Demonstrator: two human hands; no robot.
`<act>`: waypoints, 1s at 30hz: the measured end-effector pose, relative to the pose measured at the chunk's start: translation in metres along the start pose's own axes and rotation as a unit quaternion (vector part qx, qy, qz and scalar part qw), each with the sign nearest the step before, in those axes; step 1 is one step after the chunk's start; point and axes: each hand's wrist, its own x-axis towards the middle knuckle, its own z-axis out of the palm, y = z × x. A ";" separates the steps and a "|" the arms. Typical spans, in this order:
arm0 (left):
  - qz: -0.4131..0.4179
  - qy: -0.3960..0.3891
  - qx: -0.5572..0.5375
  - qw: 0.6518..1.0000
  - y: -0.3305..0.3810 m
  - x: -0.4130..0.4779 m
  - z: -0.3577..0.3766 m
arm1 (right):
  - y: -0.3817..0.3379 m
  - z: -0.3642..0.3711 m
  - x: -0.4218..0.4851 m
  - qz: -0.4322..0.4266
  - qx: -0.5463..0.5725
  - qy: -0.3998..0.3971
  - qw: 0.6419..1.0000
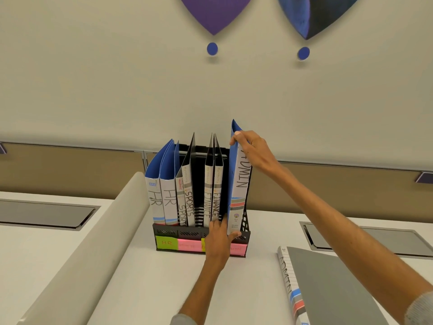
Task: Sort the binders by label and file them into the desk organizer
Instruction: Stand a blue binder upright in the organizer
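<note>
The blue cardboard binder with the white ADMIN spine (239, 184) is held upright at the rightmost slot of the black perforated plastic desk organizer (168, 231). Its top corner is pinched by the right hand (250, 148) and its lower end is clasped by the curled fingers of the left hand (219, 235), so it appears not yet fully seated. If it is pushed down while tilted, its foot could be caught on the organizer's front lip, the organizer could be shoved backwards, or the neighbouring black-and-white FINANCE binders (214, 184) could be knocked aslant.
</note>
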 end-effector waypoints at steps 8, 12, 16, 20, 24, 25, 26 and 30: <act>-0.032 0.037 0.044 0.998 0.005 0.007 0.003 | 0.002 0.008 -0.004 -0.028 -0.024 0.026 0.999; -0.049 0.039 0.086 0.994 0.008 0.008 0.006 | 0.003 0.007 -0.008 -0.035 -0.028 0.029 0.999; -0.058 0.050 0.122 0.990 0.012 0.009 0.009 | 0.005 0.005 -0.011 -0.042 -0.031 0.047 0.997; -0.061 0.055 0.108 0.991 0.010 0.011 0.010 | 0.004 0.008 -0.013 -0.046 -0.026 0.054 0.997; -0.016 0.057 0.088 0.994 0.002 0.010 0.013 | 0.007 0.007 -0.015 -0.047 -0.030 0.054 0.997; 0.006 0.058 0.074 0.996 -0.001 0.010 0.012 | 0.007 0.006 -0.014 -0.048 -0.031 0.055 0.997; 0.029 0.055 0.062 0.996 -0.005 0.011 0.010 | 0.006 0.005 -0.014 -0.049 -0.030 0.057 0.997; 0.091 0.029 0.082 0.992 -0.019 0.012 0.001 | 0.005 0.006 -0.012 -0.055 -0.029 0.054 0.997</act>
